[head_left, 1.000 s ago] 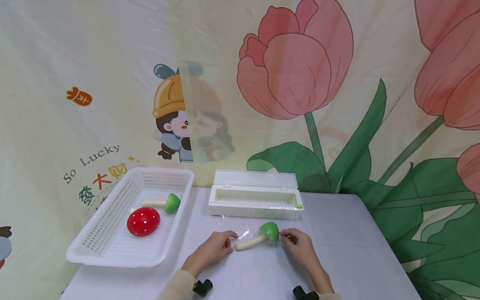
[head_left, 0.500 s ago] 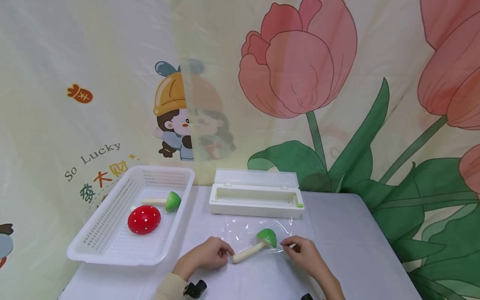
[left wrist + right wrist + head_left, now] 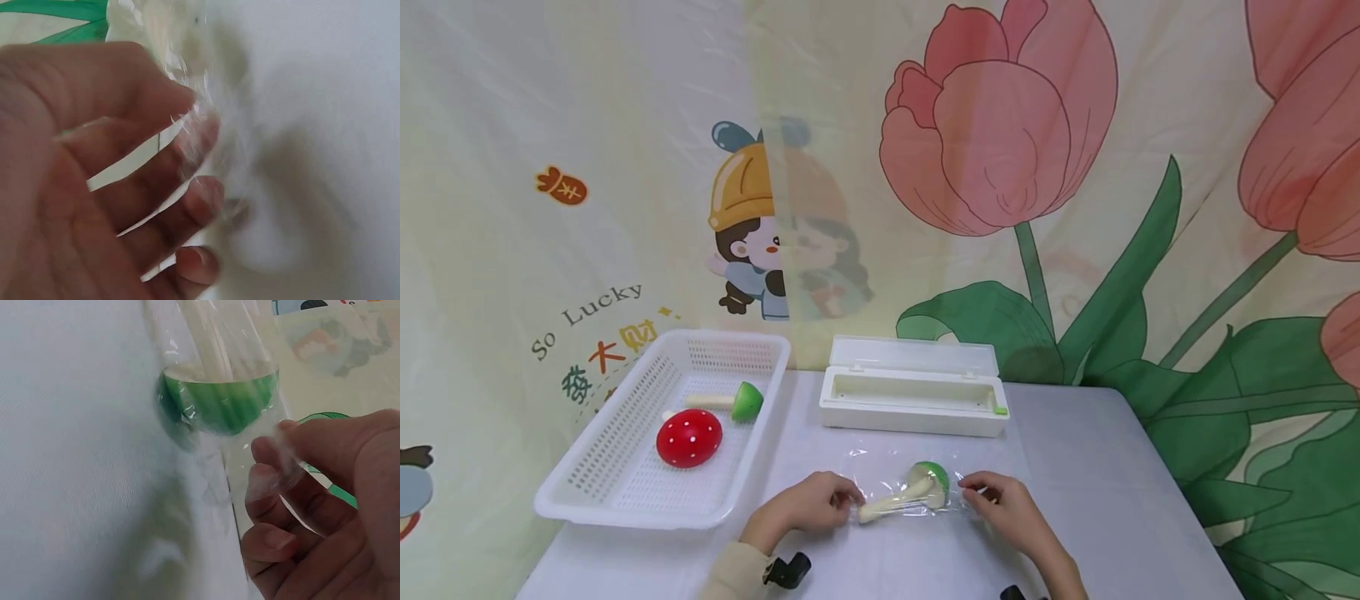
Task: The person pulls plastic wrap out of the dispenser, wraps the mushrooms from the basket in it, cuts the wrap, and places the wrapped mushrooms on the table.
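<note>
A toy mushroom (image 3: pixel 895 502) with a green cap and pale stem lies on its side between my hands, clear plastic film (image 3: pixel 880 475) folded over it. At the stem end, my left hand (image 3: pixel 816 502) pinches the film. My right hand (image 3: pixel 1007 507) pinches the film just beyond the cap. Close up in the left wrist view, crinkled film (image 3: pixel 203 119) runs between thumb and forefinger. The right wrist view shows the green cap (image 3: pixel 219 403) under film, with thumb and forefinger on the film's edge.
A white film dispenser box (image 3: pixel 917 417) with its lid up stands behind the mushroom. At left, a white basket (image 3: pixel 625 508) holds a red spotted toy mushroom (image 3: pixel 688 437) and another green-capped one (image 3: pixel 747 402). A printed curtain (image 3: pixel 820 83) hangs behind the white-covered table (image 3: pixel 1097 467).
The mushroom has shifted toward me and now lies under the film, which has been brought over its stem and cap. Both hands have moved slightly nearer to me, still at the film's ends.
</note>
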